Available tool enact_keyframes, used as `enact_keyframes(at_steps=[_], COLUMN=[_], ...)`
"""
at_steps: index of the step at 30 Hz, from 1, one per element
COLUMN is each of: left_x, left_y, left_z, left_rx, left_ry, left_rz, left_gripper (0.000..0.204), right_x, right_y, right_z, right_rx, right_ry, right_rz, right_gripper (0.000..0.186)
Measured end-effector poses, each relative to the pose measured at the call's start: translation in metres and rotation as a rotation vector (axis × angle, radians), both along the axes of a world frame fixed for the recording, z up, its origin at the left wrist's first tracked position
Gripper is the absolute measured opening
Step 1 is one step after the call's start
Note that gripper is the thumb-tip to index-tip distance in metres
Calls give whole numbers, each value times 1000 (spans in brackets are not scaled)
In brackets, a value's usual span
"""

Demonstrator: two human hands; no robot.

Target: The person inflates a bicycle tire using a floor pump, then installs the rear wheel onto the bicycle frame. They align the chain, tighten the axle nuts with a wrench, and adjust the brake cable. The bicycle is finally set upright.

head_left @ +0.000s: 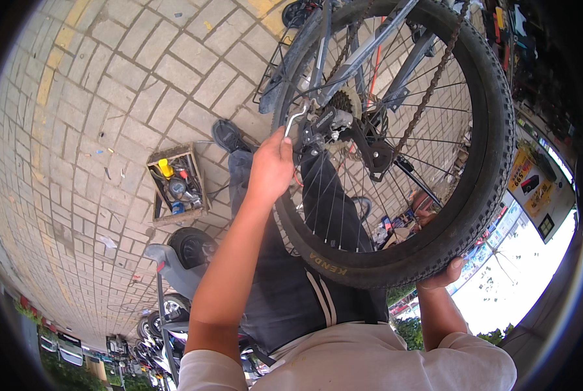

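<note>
A bicycle's rear wheel [477, 215], with a knobby black tire, fills the upper right, held up in front of my legs. My left hand [273, 163] is closed around a slim silver tool with a bent end [295, 119]. The tool's tip is beside the frame end near the axle, left of the rear derailleur [334, 124]; whether it touches a bolt I cannot tell. Low on the right, my right hand [442, 275] grips the tire from its outer edge, with some fingers hidden behind it. The chain [428, 94] runs up from the derailleur cage [376, 153].
An open toolbox [199, 195] with yellow, red and blue items stands on the brick paving [135, 68] to the left. A dark shoe [228, 135] is beside it. A small black wheel [192, 247] lies lower down. Parked motorbikes [164, 319] line the lower left.
</note>
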State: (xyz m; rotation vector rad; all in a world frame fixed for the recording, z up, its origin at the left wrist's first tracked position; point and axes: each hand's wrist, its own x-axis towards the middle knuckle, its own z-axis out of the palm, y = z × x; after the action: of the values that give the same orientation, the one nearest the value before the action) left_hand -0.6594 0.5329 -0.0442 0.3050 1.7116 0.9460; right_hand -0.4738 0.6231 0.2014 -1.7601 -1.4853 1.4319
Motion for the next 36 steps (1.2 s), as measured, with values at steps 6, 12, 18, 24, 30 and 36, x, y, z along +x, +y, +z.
enact_keyframes(at_steps=[6,12,18,24,30,36], left_x=[-1,-5,11,-15,-21,-11], left_y=[-3,0,-33,-15,0,-6], left_z=[5,8,-38,-88,-91,-99], left_rx=[40,-105,162,157,91,147], left_ry=[46,124,226,489,316,302], left_rz=[-159,-486,-237,-409,-379,-246], left_gripper=[42,55,59,31,24,23], right_x=[2,4,3,12,-4,0], right_y=[-2,0,-1,4,1,0], right_z=[-1,-1,-2,1,-1,1], right_rx=[15,15,20,-72,-1,-23], right_ry=[-11,-11,12,-21,-8,19], right_rz=[-20,4,13,168,3,7], right_gripper=[94,90,87,90,90,93])
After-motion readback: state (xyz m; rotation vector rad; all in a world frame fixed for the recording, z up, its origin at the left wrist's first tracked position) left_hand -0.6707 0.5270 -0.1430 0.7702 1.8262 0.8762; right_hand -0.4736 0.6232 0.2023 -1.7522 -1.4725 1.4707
